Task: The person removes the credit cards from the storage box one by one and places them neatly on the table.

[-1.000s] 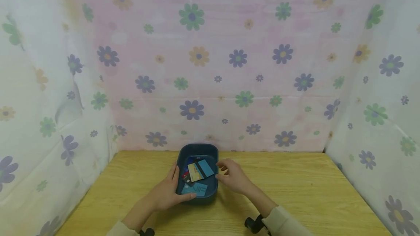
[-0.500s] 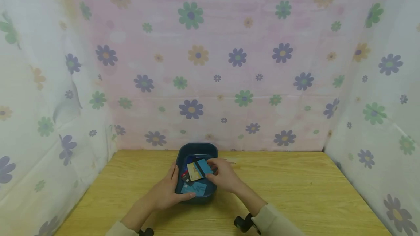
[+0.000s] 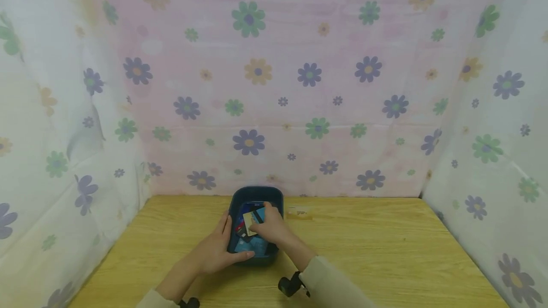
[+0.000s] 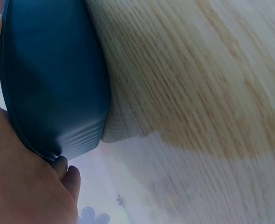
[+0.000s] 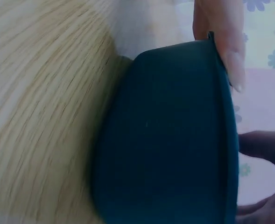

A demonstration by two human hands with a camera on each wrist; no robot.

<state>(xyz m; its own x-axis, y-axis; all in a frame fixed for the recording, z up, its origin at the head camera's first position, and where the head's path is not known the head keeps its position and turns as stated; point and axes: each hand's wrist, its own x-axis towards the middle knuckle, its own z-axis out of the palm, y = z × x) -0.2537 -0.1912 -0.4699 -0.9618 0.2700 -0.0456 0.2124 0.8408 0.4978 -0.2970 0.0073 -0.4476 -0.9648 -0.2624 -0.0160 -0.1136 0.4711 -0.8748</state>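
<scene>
A dark teal plastic bin point(image 3: 257, 194) stands on the table in the head view, with several cards in it. On top lies a cream and blue card with a black stripe point(image 3: 248, 221); a light blue card point(image 3: 246, 247) lies nearer me. My left hand point(image 3: 211, 251) grips the bin at its left near corner, fingers along the outer wall and thumb over the near rim. My right hand point(image 3: 274, 227) reaches over the right rim, thumb and fingers spread over the striped card and hiding part of it. The right wrist view shows the bin's outer wall point(image 5: 165, 130).
The wood-grain table point(image 3: 372, 251) extends to both sides. A faint clear strip with small print point(image 3: 299, 212) lies right of the bin. Flower-patterned cloth point(image 3: 291, 84) hangs behind and at both sides. A black wrist mount point(image 3: 291, 285) sits by the right sleeve.
My right hand has moved left from beside the bin's right rim, over the rim and onto the striped card. The left hand and the bin have stayed in place.
</scene>
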